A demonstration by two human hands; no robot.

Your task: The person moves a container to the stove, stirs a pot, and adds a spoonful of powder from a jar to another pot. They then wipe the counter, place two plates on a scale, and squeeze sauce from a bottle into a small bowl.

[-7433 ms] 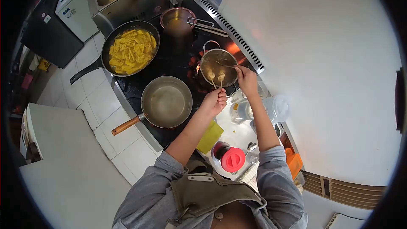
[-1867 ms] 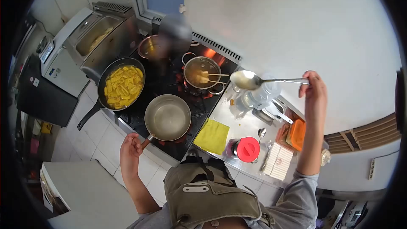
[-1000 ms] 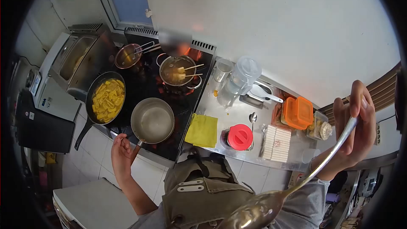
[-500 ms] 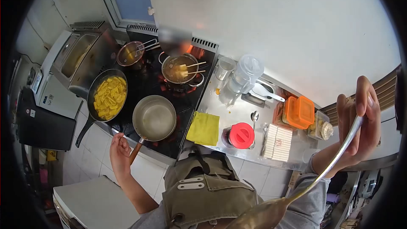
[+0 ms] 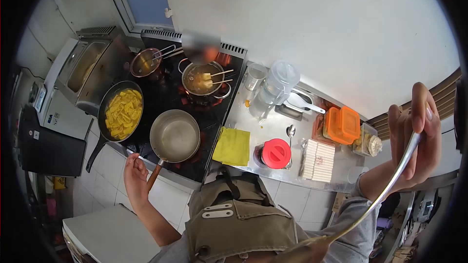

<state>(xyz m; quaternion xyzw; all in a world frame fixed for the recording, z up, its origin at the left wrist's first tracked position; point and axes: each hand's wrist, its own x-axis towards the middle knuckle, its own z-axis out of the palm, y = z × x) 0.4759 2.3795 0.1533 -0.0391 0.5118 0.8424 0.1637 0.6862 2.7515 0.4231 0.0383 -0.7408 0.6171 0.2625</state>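
My right hand point(image 5: 417, 138), raised at the right, pinches the end of a long metal spoon's handle point(image 5: 385, 192). The spoon runs down towards the bottom edge, close to the camera, where its bowl point(image 5: 309, 251) is partly cut off. My left hand point(image 5: 135, 175) is at the stove's front edge with loosely curled fingers and nothing visible in them. It is just left of the brown handle point(image 5: 155, 176) of a saucepan point(image 5: 175, 136) and does not appear to grip it. Inside the saucepan is a pale, clear-looking liquid.
The stove point(image 5: 161, 95) also carries a frying pan point(image 5: 101, 121) of yellow pieces, a pot point(image 5: 183, 80) with skewers in broth and a small pot point(image 5: 134, 68). On the right-hand counter are a green cloth point(image 5: 231, 146), a red-lidded jar point(image 5: 276, 154), a pitcher point(image 5: 280, 85) and orange containers point(image 5: 342, 125).
The spoon's bowl has tilted and dropped towards the bottom edge, so less of it shows. My right hand keeps its pinch on the handle. The whole view has shifted slightly.
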